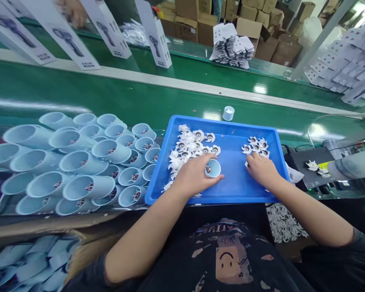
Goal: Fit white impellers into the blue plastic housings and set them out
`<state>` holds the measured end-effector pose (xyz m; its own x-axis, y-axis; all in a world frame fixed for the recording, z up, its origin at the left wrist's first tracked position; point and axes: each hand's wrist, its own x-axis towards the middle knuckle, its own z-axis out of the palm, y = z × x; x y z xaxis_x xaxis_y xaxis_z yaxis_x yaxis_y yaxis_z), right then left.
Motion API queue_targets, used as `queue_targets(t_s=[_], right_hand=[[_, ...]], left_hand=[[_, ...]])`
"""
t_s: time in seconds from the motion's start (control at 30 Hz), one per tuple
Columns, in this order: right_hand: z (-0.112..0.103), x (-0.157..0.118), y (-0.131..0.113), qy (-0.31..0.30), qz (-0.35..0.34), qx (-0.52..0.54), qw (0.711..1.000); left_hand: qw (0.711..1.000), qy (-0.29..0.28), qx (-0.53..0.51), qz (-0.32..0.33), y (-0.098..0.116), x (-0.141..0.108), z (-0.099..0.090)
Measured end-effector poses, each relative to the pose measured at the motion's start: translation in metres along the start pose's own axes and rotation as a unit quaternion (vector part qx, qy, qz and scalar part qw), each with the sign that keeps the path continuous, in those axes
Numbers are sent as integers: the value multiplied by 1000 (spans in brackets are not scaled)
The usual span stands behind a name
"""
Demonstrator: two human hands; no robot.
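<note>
Head view: the left hand (193, 176) wraps partly around a pale blue plastic cup (213, 168) over a blue plastic tray (231, 138); the right hand (261, 170) curls beside small white pieces (255, 146), its grip hidden.

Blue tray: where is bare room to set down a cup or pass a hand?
In the blue tray, bare floor runs between the left and right white piece clusters. Crowded: the left cluster and the cups beside the tray.

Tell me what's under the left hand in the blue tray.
Beside and under the left hand, white printed cutout pieces lie on the blue tray. The palm and the pale blue cup it holds cover whatever lies directly beneath.
</note>
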<state>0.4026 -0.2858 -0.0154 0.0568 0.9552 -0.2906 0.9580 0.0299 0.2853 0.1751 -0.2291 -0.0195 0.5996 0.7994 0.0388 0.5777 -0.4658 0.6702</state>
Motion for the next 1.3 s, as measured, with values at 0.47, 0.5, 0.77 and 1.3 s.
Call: queue_targets(t_s=[0.47,0.5,0.77,1.3], right_hand=[[-5,-11,-14,-94,-121,70,986],[-4,-9,-15,-91,-109,70,987],[-3,-10,-22,-43,-23,193,980],[-20,-54,-30,232,-172,555,780]], left_hand=[[1000,-4,-16,8,0,-2,4],[1000,1,-27,6,-1,-3,4],[987,92,-127,13,-11,-4,9],[969,107,27,220,26,-21,18]])
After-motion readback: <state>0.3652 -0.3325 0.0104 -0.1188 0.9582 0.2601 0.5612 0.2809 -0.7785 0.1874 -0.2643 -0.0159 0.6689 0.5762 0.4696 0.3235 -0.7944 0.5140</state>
